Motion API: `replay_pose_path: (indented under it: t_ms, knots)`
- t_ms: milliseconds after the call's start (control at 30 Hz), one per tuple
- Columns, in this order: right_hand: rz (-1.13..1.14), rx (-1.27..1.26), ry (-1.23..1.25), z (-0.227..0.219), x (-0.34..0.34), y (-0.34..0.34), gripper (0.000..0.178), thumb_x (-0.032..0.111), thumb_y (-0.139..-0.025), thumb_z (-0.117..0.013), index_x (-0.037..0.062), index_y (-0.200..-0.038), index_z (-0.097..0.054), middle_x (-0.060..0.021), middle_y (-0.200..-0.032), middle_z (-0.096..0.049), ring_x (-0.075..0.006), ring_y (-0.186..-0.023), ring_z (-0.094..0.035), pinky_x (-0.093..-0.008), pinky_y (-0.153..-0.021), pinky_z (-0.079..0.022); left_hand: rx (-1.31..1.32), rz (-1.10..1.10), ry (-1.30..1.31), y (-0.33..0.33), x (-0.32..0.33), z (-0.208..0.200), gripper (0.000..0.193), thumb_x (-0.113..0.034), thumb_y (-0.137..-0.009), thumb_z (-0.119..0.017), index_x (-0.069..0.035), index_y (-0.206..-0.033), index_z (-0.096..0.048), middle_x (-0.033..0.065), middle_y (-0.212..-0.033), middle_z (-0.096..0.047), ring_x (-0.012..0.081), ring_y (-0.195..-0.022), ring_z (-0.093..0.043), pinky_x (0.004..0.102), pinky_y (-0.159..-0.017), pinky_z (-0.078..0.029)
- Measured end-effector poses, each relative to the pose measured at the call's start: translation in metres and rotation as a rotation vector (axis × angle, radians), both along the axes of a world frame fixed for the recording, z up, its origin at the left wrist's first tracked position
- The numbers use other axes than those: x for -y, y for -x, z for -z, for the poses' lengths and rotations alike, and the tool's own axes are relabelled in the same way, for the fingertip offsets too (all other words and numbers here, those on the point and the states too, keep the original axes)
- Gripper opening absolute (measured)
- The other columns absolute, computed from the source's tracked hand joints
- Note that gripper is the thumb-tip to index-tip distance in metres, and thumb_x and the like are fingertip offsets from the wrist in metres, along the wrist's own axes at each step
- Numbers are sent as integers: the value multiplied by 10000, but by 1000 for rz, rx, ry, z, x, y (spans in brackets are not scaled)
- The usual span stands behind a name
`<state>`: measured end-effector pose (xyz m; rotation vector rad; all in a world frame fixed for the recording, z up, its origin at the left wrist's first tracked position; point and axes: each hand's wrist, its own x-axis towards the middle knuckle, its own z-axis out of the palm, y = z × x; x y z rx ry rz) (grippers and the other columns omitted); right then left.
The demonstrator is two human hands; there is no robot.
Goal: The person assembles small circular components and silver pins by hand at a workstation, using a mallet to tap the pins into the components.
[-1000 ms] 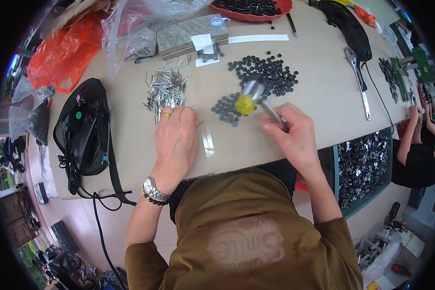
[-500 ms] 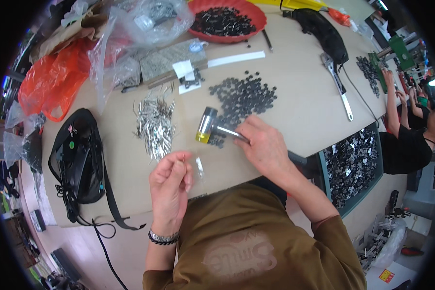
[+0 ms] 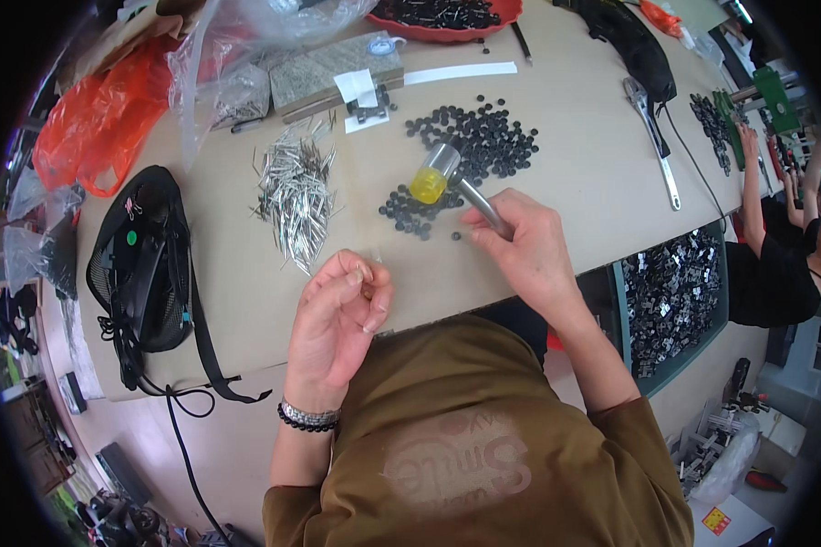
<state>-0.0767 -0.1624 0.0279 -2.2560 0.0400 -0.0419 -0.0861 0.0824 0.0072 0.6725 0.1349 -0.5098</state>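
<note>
Your right hand [image 3: 529,246] grips the mallet [image 3: 442,173] over the black discs [image 3: 474,137], your left hand [image 3: 342,314] pinches a small part beside the pin pile [image 3: 296,196]; most discs and pins look unassembled.

Work surface: a beige table [image 3: 246,273]. Lying on it: a scatter of small black round parts [image 3: 479,146], a loose heap of thin metal pins [image 3: 296,196], a black mesh bag with straps [image 3: 141,264], an orange plastic bag [image 3: 96,128], a red tray of dark parts [image 3: 447,14], an adjustable wrench [image 3: 652,137], a white paper strip [image 3: 461,73].
</note>
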Motion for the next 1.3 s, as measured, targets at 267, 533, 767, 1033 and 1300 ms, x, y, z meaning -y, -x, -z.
replay_pose_path:
  t_ms: [267,533,767,1033,1300]
  knots:
    - [-55,65,165,17,-21,5,180,26,-800,-742,-3,-975,-714,-112,-825,-617,-239,-671,-590,-361,-643,-475,5,18,-147,3,7,-2,59,-83,-969,-612,-26,-973,-599,75,-876,-618,113,-675,-518,218,-524,-378]
    - [-16,-266,-291,4,-21,7,203,28,-898,-687,-13,-1094,-718,-67,-917,-735,-97,-834,-657,-264,-763,-515,249,-54,-716,5,19,0,51,-44,-950,-681,-9,-974,-651,-35,-777,-620,-1,-608,-448,180,-529,-333]
    - [180,-236,-463,6,16,14,202,41,-896,-672,4,-1092,-709,-26,-908,-696,-71,-829,-612,-228,-770,-484,624,-129,-1152,-6,42,5,57,-32,-898,-736,18,-923,-748,-26,-757,-581,32,-649,-440,204,-586,-361]
    - [211,-174,-542,16,29,18,201,98,-883,-705,14,-1065,-717,0,-858,-651,-57,-766,-546,-228,-716,-459,674,-131,-1267,-9,48,10,95,-1,-866,-748,9,-956,-777,-19,-723,-542,47,-629,-422,211,-574,-349]
    - [193,-196,-534,13,30,18,202,103,-877,-706,15,-1058,-719,-8,-859,-653,-63,-776,-548,-233,-733,-464,694,-158,-1286,-7,51,9,90,9,-861,-751,12,-948,-773,-22,-703,-522,51,-624,-421,214,-567,-340]
